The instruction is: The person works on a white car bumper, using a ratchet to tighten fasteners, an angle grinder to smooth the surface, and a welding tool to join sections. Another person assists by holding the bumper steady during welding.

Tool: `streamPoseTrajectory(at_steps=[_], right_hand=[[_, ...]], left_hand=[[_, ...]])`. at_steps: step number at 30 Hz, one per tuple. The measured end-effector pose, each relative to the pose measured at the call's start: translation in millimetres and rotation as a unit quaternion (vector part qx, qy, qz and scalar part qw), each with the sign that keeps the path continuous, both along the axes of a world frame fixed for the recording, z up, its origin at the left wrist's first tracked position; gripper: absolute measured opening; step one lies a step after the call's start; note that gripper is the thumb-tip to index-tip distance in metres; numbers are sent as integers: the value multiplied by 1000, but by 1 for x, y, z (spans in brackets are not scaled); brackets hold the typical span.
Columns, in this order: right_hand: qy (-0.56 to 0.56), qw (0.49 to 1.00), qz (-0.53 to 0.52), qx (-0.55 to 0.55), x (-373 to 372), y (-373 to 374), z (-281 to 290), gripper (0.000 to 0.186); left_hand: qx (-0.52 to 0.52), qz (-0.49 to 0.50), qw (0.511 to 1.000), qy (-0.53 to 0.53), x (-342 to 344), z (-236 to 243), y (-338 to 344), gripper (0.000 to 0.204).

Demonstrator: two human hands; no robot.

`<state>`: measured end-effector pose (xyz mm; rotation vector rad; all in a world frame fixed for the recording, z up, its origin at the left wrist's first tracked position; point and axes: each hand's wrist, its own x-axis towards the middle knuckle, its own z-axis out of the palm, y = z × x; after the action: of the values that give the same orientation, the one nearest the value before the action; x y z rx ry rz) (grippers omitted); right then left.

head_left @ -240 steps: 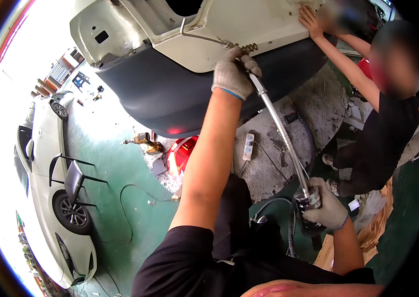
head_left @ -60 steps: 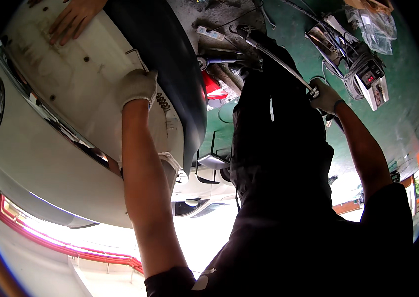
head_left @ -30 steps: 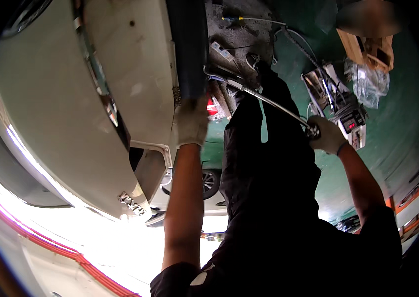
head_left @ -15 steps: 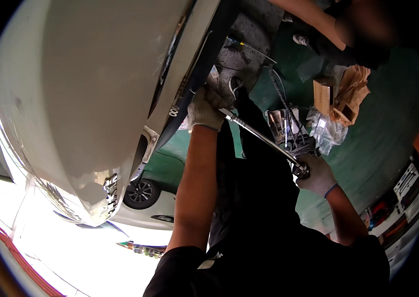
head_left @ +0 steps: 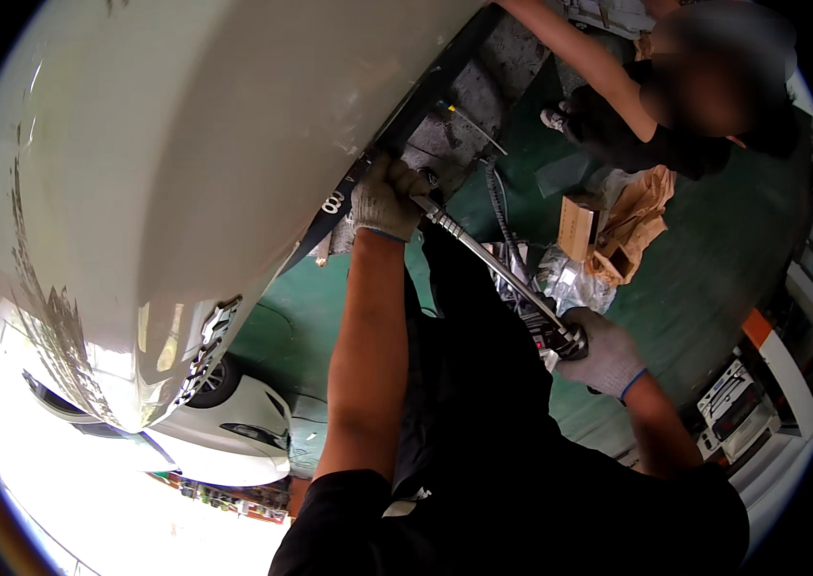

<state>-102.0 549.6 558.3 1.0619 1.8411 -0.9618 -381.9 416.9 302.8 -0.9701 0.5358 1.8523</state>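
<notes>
Cardboard box (head_left: pixel 576 227) beyond metal rod (head_left: pixel 510 277)

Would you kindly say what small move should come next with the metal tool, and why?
Perhaps steady the metal tool with the left hand before any pull: that hand's fingers curl at its upper end beside the car panel, the right hand holds its lower end, and a co-worker's arm reaches toward that panel.
</notes>
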Motion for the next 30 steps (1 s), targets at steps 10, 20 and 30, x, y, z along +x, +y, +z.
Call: streamPoseTrajectory(at_steps=[10, 20, 30], right_hand=[[-37, 999, 25, -10, -10, 8, 10, 67], [-65, 987, -15, -149, 3, 13, -63, 64], [-4, 897, -199, -396, -149, 7, -180, 26]], left_hand=[[-53, -39, 997, 45, -11, 38, 11, 25], [-88, -13, 992, 93, 8, 29, 13, 27], [-134, -4, 988, 72, 10, 26, 15, 24]])
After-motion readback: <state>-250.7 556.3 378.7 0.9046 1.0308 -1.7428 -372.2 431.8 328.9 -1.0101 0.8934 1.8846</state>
